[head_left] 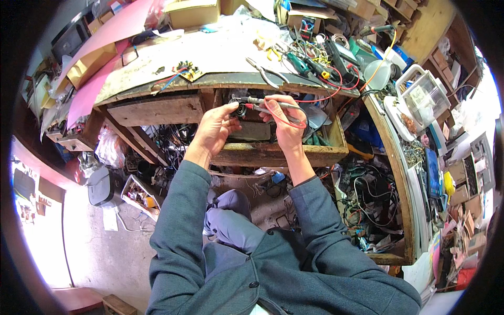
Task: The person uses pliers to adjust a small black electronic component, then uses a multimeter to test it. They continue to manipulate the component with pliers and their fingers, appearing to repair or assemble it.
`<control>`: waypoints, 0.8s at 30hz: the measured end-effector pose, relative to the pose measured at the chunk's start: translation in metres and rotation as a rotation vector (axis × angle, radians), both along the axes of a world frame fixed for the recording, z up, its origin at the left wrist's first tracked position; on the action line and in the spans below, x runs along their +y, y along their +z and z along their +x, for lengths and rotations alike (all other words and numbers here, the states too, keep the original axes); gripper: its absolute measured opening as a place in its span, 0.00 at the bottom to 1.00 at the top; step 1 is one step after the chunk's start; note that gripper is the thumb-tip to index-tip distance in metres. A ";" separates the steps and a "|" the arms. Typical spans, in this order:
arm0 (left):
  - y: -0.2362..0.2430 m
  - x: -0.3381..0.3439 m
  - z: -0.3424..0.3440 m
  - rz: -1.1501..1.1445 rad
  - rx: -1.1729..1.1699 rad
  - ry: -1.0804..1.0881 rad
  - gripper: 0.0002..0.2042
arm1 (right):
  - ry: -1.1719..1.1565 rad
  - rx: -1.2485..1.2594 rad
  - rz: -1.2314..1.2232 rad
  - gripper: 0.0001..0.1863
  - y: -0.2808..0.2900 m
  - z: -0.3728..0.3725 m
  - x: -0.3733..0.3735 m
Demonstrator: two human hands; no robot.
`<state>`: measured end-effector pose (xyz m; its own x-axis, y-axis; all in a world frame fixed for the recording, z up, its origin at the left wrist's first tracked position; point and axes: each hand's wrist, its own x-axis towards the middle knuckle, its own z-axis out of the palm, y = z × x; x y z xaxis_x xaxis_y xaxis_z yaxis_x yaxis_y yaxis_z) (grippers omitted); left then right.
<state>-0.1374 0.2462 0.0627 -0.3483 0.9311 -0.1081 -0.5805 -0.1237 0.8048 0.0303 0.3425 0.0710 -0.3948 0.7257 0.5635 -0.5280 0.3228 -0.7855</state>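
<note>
Over the open wooden drawer [281, 155], my left hand [212, 131] pinches a small dark round part [241, 110] between thumb and fingers. My right hand [286, 119] is closed round a pair of test probes, one grey-tipped probe [251, 100] above and one red-collared probe [255, 107] below. Both point left toward the round part; whether the tips touch it is too small to tell. A red lead [300, 125] loops from the probes around my right hand.
Cutting pliers [268, 72] lie open on the bench edge [226, 67]. Left of them is a small circuit board with wires [185, 71]. Tangled cables and tools [315, 63] heap up at the right. Clear plastic boxes [424, 97] stand on the right-hand bench. A white bin [140, 197] sits on the floor.
</note>
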 end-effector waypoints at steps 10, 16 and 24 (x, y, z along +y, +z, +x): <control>-0.003 0.003 -0.002 0.008 -0.015 0.000 0.10 | -0.023 -0.025 -0.033 0.07 0.000 -0.002 0.000; 0.000 0.004 0.001 0.001 0.004 0.013 0.10 | -0.017 -0.014 -0.019 0.08 0.002 0.000 0.001; -0.002 0.004 -0.001 0.002 0.001 0.007 0.11 | -0.022 -0.017 -0.041 0.07 0.000 0.000 0.001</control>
<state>-0.1384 0.2501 0.0609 -0.3554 0.9288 -0.1055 -0.5785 -0.1298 0.8053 0.0299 0.3433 0.0712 -0.3876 0.7569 0.5262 -0.5076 0.3012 -0.8072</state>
